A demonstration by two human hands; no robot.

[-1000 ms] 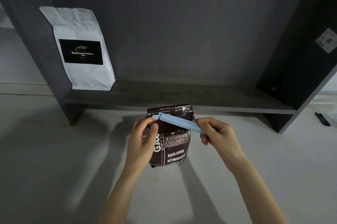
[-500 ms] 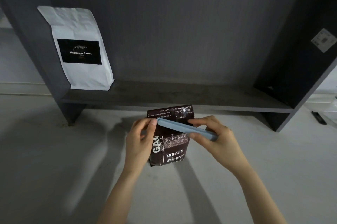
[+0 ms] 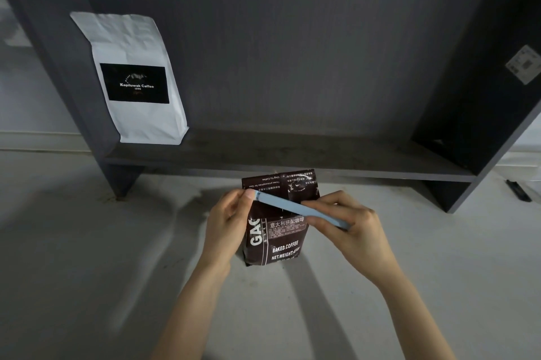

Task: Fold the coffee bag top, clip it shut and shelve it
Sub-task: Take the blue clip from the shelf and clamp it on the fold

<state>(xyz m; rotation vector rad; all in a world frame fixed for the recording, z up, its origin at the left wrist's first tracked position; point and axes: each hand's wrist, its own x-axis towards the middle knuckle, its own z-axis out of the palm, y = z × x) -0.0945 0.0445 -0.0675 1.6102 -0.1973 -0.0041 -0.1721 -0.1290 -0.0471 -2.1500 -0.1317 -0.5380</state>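
Since a second ago, when our right hand [image 3: 348,222] pinched only the blue clip's [image 3: 295,208] end, it has closed along it while our left hand [image 3: 231,219] pinches the other tip, so the coffee bag [image 3: 275,239], upright on the tabletop [image 3: 87,257] before the shelf [image 3: 292,159], seems nearly clipped.

On my feed the white bag [image 3: 133,78] on the shelf [image 3: 292,159] carries a black label reading "Kopiluwak Coffee" with "1896" beneath it. The dark brown coffee bag [image 3: 275,238] shows "GAO" partly covered, "BAKED.COFFEE", "NET.WEIGHT:" with a figure I can't make out, and a Chinese line "意大利拼配咖啡"; its folded-over top shows upside-down print, part of it "Three philosophies for Gao". A white sticker [image 3: 525,68] on the shelf's right panel is too small to read.
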